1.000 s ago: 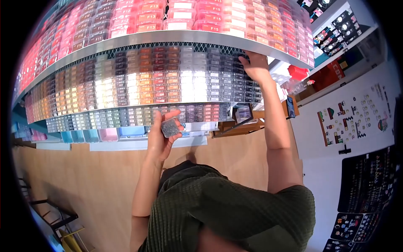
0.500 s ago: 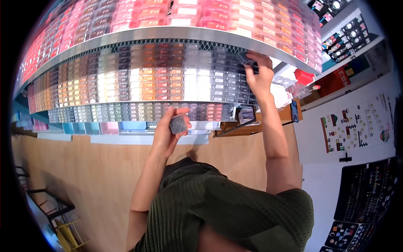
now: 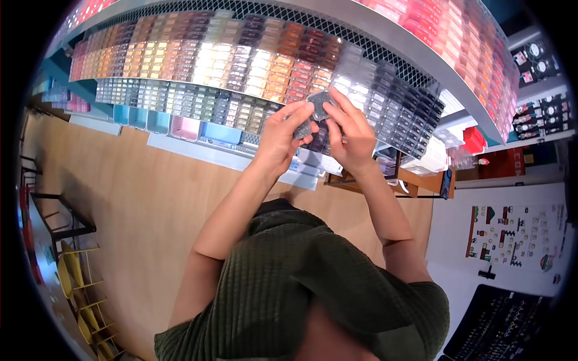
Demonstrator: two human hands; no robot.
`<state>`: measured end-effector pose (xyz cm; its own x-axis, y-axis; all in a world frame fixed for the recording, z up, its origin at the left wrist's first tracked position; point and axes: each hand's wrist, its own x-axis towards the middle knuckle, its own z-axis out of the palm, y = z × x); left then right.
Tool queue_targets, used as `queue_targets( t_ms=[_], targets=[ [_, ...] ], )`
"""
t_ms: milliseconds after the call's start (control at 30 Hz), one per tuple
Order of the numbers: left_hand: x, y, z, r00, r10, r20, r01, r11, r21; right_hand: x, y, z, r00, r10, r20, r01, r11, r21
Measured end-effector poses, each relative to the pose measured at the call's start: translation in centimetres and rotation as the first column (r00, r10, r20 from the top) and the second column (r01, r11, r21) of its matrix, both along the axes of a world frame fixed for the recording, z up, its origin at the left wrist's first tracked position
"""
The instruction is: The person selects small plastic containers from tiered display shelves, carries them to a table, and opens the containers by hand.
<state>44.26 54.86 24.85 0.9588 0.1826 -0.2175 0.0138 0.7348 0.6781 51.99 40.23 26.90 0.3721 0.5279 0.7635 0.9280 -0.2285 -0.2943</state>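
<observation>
My left hand is closed around a small clear plastic box with grey contents, partly hidden by the fingers. In my right hand, a second small clear box with a dark tint is pinched between the fingertips. My left thumb reaches the near edge of this second box. Both hands meet in front of rows of stacked small clear boxes, sorted by colour on the shelf. Dark and grey stacks stand just beyond my right hand.
A metal shelf edge curves above, carrying pink and red boxes. Blue bins and a pink bin sit below. A wooden table stands to the right, and yellow chairs at lower left.
My right hand has come down and left from the dark stacks with a box in its fingers. My left hand has risen to meet it. The view has turned and shifted.
</observation>
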Motion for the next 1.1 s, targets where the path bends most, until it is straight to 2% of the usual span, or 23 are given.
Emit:
queue_targets(
  t_ms=[67, 100, 200, 367, 467, 533, 733, 800, 1100],
  targets=[
    [-0.5, 0.5, -0.1, 1.000, -0.004, 0.015, 0.004, 1.000, 0.012, -0.5, 0.4, 0.4, 0.987, 0.040, -0.157, -0.032, 0.998, 0.049],
    [-0.7, 0.8, -0.2, 1.000, -0.008, 0.020, 0.008, 1.000, 0.002, -0.4, 0.8, 0.2, 0.963, 0.089, -0.253, -0.058, 0.990, 0.130],
    [-1.0, 1.7, -0.4, 0.999, -0.024, 0.030, 0.024, 1.000, -0.002, -0.4, 1.2, 1.5, 0.938, 0.120, -0.325, -0.107, 0.993, 0.057],
    [-1.2, 2.5, -0.3, 0.999, -0.016, 0.034, 0.015, 0.999, 0.030, -0.5, 1.8, 1.7, 0.947, 0.138, -0.291, -0.131, 0.990, 0.044],
    [-1.4, 2.4, 0.6, 0.999, 0.046, -0.014, -0.047, 0.998, -0.035, -0.6, 2.0, 1.3, 0.954, 0.142, -0.263, -0.128, 0.989, 0.069],
    [-1.2, 2.6, -0.3, 0.997, 0.080, 0.007, -0.080, 0.997, 0.013, -0.9, 2.4, 0.8, 0.959, 0.144, -0.245, -0.123, 0.988, 0.099],
    [-1.2, 4.1, -1.9, 0.976, 0.209, 0.060, -0.215, 0.968, 0.132, -1.8, 3.8, 0.5, 0.990, 0.116, -0.078, -0.115, 0.993, 0.009],
    [-1.6, 4.5, -1.8, 0.968, 0.226, 0.110, -0.240, 0.961, 0.140, -2.0, 4.4, 0.2, 0.988, 0.140, -0.068, -0.140, 0.990, 0.014],
    [-2.7, 6.0, -2.0, 0.954, 0.281, 0.107, -0.296, 0.939, 0.174, -2.6, 6.4, -0.3, 0.971, 0.218, -0.100, -0.214, 0.976, 0.050]
  ],
)
